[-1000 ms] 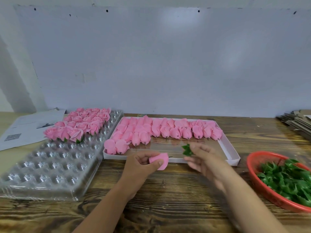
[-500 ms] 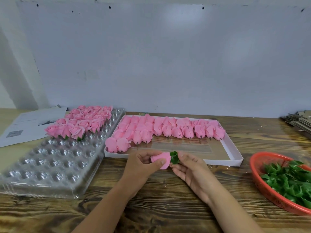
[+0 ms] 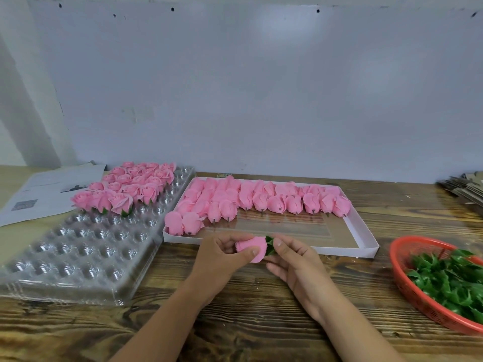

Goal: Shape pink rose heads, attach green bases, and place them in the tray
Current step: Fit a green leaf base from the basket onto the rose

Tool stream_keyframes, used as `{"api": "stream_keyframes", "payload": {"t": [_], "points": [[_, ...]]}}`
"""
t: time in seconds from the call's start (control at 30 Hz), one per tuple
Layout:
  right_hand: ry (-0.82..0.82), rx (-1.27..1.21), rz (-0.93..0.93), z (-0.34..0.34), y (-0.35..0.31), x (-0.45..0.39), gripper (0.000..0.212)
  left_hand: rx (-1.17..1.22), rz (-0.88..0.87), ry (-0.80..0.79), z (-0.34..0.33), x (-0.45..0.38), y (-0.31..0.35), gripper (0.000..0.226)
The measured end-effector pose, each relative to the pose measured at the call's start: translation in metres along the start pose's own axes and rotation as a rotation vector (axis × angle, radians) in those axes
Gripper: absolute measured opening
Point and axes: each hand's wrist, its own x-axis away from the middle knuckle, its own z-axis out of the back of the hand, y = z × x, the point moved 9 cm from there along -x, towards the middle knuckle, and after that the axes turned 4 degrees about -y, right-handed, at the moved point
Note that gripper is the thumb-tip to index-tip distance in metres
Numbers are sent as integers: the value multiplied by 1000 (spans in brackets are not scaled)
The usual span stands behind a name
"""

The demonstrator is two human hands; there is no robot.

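My left hand [image 3: 219, 253] grips a pink rose head [image 3: 252, 247] lying sideways, its base end pointing right. My right hand [image 3: 292, 259] pinches a green base [image 3: 270, 246] against that end of the rose. Both hands hover over the wooden table just in front of the white box [image 3: 362, 232], which holds several unshaped pink rose heads [image 3: 261, 198]. The clear plastic tray [image 3: 78, 246] at the left carries several finished roses [image 3: 130, 186] in its far rows. A red basket [image 3: 407, 283] at the right holds several green bases [image 3: 454, 280].
Printed paper sheets [image 3: 44, 194] lie at the far left behind the tray. A stack of flat cardboard [image 3: 465, 189] sits at the far right. A pale wall runs close behind the table. Bare wooden table [image 3: 235, 322] lies under my forearms.
My right hand brought the green base leftward from above the white box to the rose head in my left hand; the base now touches the rose's end.
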Motion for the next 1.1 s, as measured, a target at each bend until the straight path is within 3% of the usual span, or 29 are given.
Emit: {"api": "stream_keyframes", "payload": {"t": [0.17,0.3,0.67,1.1], "points": [[37,-24,39,5,0,-2,21,-53,-28,-9,-2,0,2,26],[13,11,91,1,-2,-1,29,-53,-37,5,0,0,2,26],[36,128,162,1,-7,2,26,-90,-42,-4,-1,1,4,33],[14,167,182,0,-7,3,27,31,26,-18,0,0,0,27]]}}
